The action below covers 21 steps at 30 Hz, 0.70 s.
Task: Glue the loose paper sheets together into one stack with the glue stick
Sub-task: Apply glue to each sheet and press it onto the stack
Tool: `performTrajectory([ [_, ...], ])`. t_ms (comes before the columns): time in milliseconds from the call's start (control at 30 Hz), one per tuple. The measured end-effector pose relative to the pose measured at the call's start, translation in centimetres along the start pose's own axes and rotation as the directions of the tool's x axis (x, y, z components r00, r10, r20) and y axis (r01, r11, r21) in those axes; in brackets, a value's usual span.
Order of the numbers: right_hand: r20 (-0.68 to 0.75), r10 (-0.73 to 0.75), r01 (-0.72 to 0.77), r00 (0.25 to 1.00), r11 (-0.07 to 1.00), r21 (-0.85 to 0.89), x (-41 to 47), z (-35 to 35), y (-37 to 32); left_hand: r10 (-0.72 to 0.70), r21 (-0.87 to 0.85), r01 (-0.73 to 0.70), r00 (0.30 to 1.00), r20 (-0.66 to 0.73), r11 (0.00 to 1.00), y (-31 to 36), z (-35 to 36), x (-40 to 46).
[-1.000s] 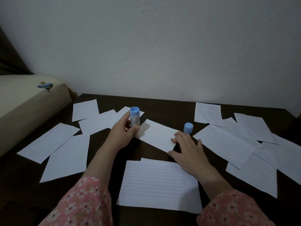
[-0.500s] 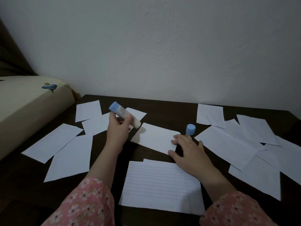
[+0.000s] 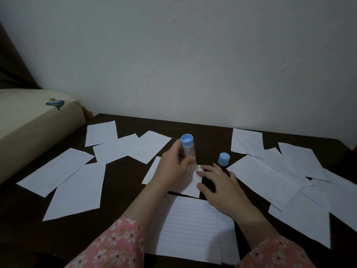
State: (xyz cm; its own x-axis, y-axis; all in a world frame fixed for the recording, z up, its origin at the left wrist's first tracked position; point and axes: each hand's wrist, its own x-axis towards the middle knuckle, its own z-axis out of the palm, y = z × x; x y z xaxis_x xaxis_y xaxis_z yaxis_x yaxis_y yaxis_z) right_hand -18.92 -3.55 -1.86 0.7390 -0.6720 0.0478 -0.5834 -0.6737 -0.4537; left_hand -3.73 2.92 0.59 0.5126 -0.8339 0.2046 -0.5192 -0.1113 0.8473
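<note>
So the white glue stick tube with a light blue end (image 3: 187,147) is upright in the left hand (image 3: 174,170), fingers wrapped round it, blue end up and the lower end down on a small white paper sheet (image 3: 190,185) lying between both hands. Right hand (image 3: 220,185) lies flat with fingers spread, pinning that sheet's right edge. The round light blue cap (image 3: 224,159) stands just past the right fingertips. A lined white paper sheet (image 3: 195,229) sits under the wrists, loose white sheets (image 3: 75,190) off to either side. Half a second back the tube was tilted over the sheet's left end; now it's upright, nearer the right hand.
</note>
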Motion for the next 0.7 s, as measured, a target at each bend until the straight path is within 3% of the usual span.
performTrajectory([
  [700, -0.064, -0.004, 0.004, 0.998, 1.0, 0.003, 0.2, 0.3, 0.3, 0.072, 0.085, -0.077, 0.996, 0.056, 0.993, -0.1, 1.7, 1.4],
])
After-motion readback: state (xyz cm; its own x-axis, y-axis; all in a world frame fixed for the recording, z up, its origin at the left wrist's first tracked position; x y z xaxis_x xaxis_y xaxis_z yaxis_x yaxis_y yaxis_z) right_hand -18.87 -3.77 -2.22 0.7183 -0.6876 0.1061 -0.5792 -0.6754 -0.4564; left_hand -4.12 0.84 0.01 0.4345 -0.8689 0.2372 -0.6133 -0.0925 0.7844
